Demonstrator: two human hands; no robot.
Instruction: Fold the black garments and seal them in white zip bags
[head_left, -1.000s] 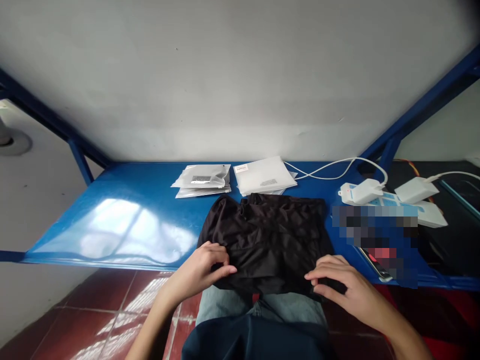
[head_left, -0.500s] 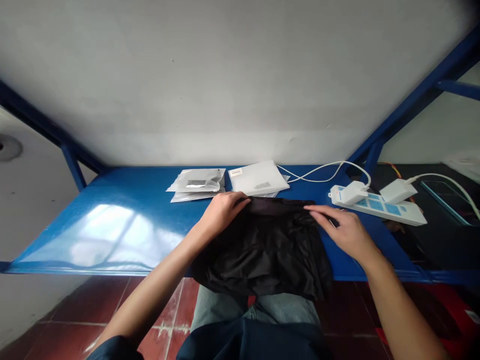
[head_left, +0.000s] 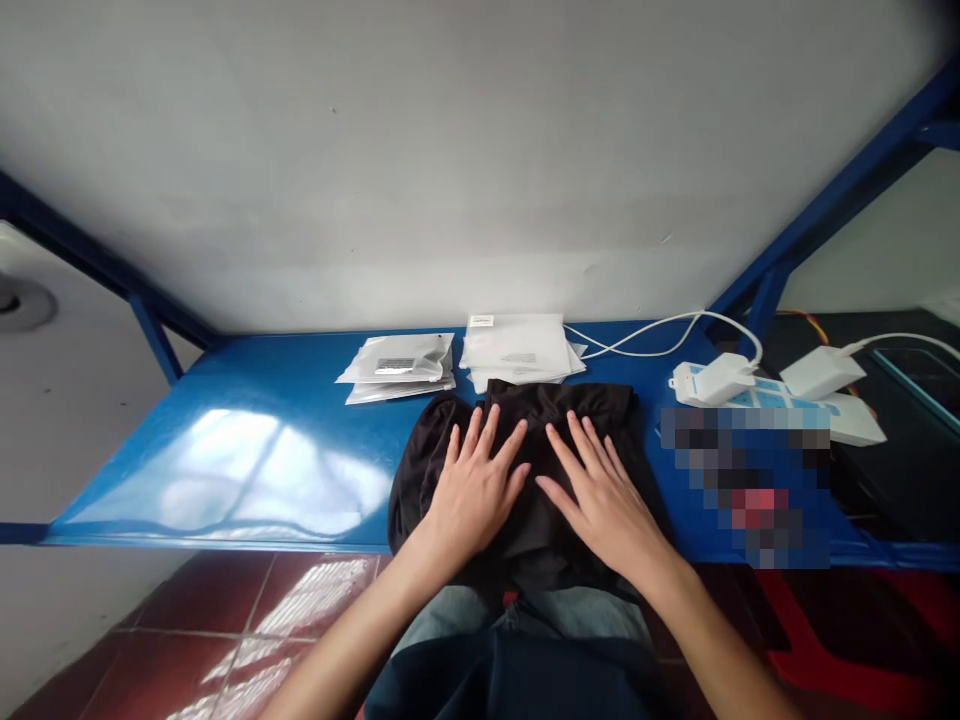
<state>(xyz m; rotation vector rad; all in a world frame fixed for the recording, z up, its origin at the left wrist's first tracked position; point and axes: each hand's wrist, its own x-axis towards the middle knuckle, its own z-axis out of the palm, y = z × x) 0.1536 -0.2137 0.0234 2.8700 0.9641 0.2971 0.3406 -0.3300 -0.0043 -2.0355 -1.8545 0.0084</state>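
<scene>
Black cloth [head_left: 525, 560], perhaps a garment, lies on the blue table [head_left: 300, 375] in front of me and hangs over its front edge. My left hand [head_left: 476, 490] rests flat on its left part, fingers spread. On the right part lies my right hand [head_left: 604, 490], also flat with the fingers apart. The two thumbs point toward each other with a small gap between them. Beyond the hands, the cloth's far edge shows a wide band. What kind of garment it is, I cannot tell.
Behind the cloth are two stacks of white plastic bags, a left stack [head_left: 401, 365] and a right stack [head_left: 517, 345]. At the right stands a power strip [head_left: 847, 418] with white chargers [head_left: 724, 380] and cables. A blurred patch covers the table's right part. A wall rises behind.
Both hands let go of the cloth's far edge, came nearer to me and closer together, and now lie flat on it. The right stack of bags sits at a different angle.
</scene>
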